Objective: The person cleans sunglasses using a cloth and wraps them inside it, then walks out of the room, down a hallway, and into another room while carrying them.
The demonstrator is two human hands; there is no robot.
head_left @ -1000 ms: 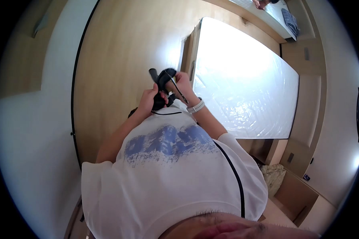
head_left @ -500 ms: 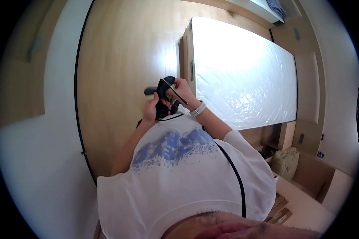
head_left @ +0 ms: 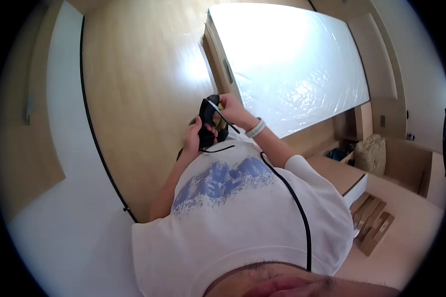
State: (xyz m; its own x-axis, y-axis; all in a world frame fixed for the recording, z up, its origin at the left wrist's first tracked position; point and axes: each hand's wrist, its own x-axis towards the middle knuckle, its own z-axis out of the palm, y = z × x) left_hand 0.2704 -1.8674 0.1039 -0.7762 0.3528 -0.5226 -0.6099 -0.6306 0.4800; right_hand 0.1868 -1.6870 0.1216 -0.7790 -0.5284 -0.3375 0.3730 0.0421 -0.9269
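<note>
A black object with some yellow on its inner side (head_left: 209, 113) is held in front of my waist. Its exact kind I cannot make out. A thin dark strip with a pale edge (head_left: 224, 117) crosses it and slants down past my right wrist. My left hand (head_left: 195, 136) is closed around its near side, thumb along the front. My right hand (head_left: 233, 109), with a pale watch band on the wrist, grips the upper right side, its fingertips partly hidden behind the object. A black cord (head_left: 218, 149) curves below, against the white T-shirt (head_left: 233, 222).
A plastic-wrapped mattress (head_left: 292, 69) lies on a wooden bed frame at right. Wood flooring (head_left: 139, 74) runs ahead, with a white wall (head_left: 64, 114) at left. A beige cushion (head_left: 370, 154) sits near a wooden compartment. Brown cardboard pieces (head_left: 371, 222) lie at lower right.
The view has turned and shifted, bringing the cardboard and cushion further into sight. A dark part that stuck out to the left of the black object no longer shows. Both hands keep their hold.
</note>
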